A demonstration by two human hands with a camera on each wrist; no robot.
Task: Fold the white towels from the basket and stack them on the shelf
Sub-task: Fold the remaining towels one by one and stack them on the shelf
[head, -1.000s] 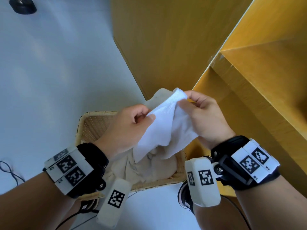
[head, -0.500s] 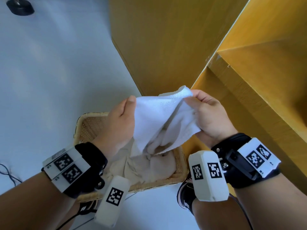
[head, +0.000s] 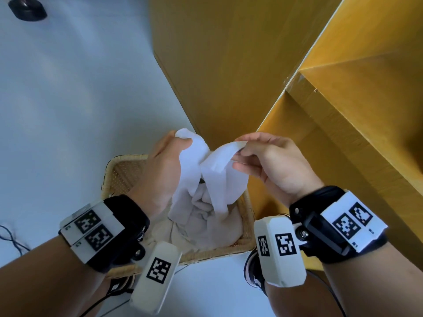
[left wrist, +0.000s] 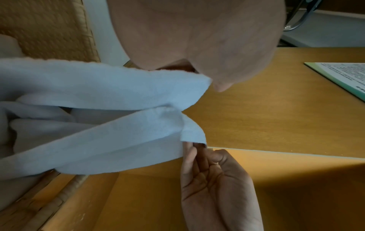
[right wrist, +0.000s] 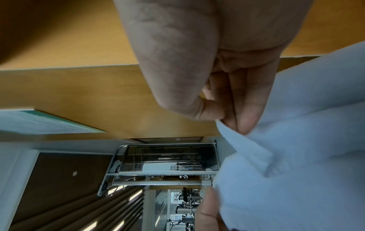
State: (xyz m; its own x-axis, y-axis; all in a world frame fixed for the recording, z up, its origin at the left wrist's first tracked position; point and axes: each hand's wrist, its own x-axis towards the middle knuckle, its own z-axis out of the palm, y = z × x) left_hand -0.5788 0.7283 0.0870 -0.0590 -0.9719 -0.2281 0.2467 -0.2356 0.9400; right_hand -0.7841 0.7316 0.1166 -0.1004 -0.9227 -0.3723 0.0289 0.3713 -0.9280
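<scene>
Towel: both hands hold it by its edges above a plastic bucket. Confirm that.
Wrong on one point: the head view shows a woven basket, not a plastic bucket. The left hand and right hand do hold the towel by its edges above it.

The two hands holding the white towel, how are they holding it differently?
The left hand grips a bunched corner of the white towel in a closed fist; the right hand pinches a flat edge between thumb and fingertips. The left hand shows its back to the head camera; the right hand shows its palm side, its lower fingers loose. Both hold the same towel above the basket.
</scene>
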